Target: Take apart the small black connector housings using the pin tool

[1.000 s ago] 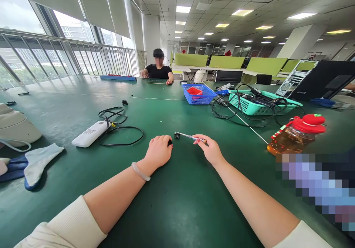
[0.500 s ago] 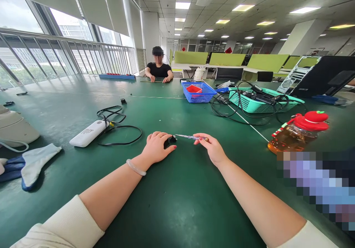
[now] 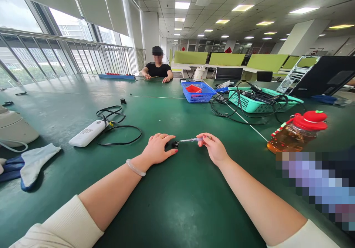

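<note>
A small black part (image 3: 175,144) lies on the green table (image 3: 172,203), between the thumb and fingers of my left hand (image 3: 158,148), which are closed around its left side. My right hand (image 3: 212,147) pinches the clear handle of a thin screwdriver (image 3: 191,140). The screwdriver lies nearly level, and its metal tip points left and meets the black part or is very close to it. My palm and fingers hide some of the black part.
On the left are a white power bank (image 3: 88,133) with a black cable and a glove (image 3: 39,163). Rightward stand a red-lidded jar (image 3: 298,133), a blue basket (image 3: 198,96) and a green basket (image 3: 249,105) with cables. A person (image 3: 158,69) sits opposite.
My right hand and the screwdriver have shifted slightly right and down. The black part has moved a little right and down and sits differently. The person opposite has moved one hand outward.
</note>
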Demonstrator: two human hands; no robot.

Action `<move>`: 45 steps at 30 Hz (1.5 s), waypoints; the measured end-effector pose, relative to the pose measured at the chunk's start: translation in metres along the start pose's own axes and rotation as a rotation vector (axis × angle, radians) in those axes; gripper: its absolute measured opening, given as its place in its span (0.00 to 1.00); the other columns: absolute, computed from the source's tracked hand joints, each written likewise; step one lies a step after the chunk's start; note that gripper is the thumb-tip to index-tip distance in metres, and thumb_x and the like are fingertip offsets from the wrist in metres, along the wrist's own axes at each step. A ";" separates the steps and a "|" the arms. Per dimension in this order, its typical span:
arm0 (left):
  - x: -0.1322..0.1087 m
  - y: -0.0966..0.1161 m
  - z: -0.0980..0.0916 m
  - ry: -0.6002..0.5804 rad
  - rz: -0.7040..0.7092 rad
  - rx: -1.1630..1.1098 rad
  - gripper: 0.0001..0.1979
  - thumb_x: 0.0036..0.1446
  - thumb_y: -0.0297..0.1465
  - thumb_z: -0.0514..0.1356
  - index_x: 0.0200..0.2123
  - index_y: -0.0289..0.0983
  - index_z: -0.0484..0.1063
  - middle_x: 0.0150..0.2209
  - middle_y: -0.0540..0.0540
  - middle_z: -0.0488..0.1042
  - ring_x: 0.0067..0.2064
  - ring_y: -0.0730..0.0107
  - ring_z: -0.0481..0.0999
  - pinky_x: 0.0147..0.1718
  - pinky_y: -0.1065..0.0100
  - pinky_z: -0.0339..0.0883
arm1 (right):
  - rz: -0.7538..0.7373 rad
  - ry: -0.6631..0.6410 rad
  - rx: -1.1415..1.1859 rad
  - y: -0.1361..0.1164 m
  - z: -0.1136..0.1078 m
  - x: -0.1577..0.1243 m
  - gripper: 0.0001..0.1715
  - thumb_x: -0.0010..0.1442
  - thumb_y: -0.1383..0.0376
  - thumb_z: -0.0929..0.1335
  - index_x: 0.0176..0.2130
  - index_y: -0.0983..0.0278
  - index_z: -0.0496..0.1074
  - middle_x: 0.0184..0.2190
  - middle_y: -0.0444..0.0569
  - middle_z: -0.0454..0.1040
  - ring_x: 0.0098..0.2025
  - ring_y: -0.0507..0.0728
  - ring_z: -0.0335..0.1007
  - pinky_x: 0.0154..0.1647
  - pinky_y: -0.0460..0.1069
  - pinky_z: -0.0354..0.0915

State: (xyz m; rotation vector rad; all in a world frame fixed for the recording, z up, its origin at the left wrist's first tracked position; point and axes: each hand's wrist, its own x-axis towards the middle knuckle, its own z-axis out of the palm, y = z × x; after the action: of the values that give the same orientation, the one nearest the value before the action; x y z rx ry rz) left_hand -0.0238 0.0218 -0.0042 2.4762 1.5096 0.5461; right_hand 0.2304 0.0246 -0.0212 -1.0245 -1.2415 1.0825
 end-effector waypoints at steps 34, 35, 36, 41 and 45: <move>-0.074 -0.033 -0.049 -0.155 0.081 0.035 0.11 0.63 0.38 0.56 0.46 0.47 0.76 0.58 0.45 0.71 0.63 0.54 0.65 0.62 0.49 0.60 | 0.103 0.080 0.283 0.003 -0.006 0.010 0.28 0.39 0.41 0.76 0.21 0.61 0.73 0.13 0.40 0.57 0.22 0.52 0.58 0.29 0.52 0.61; -0.082 -0.042 -0.059 -0.162 0.052 0.031 0.12 0.62 0.39 0.57 0.46 0.47 0.76 0.58 0.45 0.71 0.63 0.54 0.66 0.62 0.49 0.61 | 0.104 0.081 0.286 0.003 -0.006 0.010 0.28 0.39 0.40 0.76 0.21 0.61 0.73 0.13 0.40 0.57 0.22 0.52 0.58 0.29 0.52 0.61; -0.090 -0.051 -0.070 -0.181 0.027 0.021 0.13 0.61 0.42 0.58 0.45 0.47 0.77 0.58 0.45 0.72 0.62 0.54 0.67 0.63 0.51 0.61 | 0.104 0.081 0.288 0.003 -0.006 0.010 0.28 0.39 0.40 0.76 0.22 0.61 0.73 0.13 0.40 0.57 0.22 0.52 0.58 0.29 0.52 0.60; -0.117 -0.088 -0.124 -0.387 -0.141 -0.025 0.25 0.54 0.53 0.59 0.47 0.45 0.80 0.62 0.43 0.70 0.62 0.49 0.69 0.60 0.57 0.66 | 0.107 0.065 0.286 0.002 -0.004 0.009 0.27 0.40 0.42 0.77 0.21 0.61 0.73 0.13 0.41 0.58 0.22 0.53 0.59 0.29 0.52 0.60; -0.121 -0.104 -0.144 -0.429 -0.214 -0.090 0.30 0.49 0.58 0.60 0.46 0.44 0.81 0.61 0.43 0.71 0.60 0.49 0.72 0.56 0.60 0.70 | 0.105 0.072 0.291 0.002 -0.004 0.009 0.27 0.41 0.42 0.77 0.21 0.61 0.72 0.13 0.40 0.57 0.22 0.52 0.59 0.28 0.52 0.60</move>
State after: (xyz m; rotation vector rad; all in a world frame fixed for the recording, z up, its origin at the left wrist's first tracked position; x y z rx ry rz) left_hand -0.2169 -0.0416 0.0657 2.1475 1.5033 0.0378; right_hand 0.2345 0.0340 -0.0218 -0.9038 -0.9477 1.2546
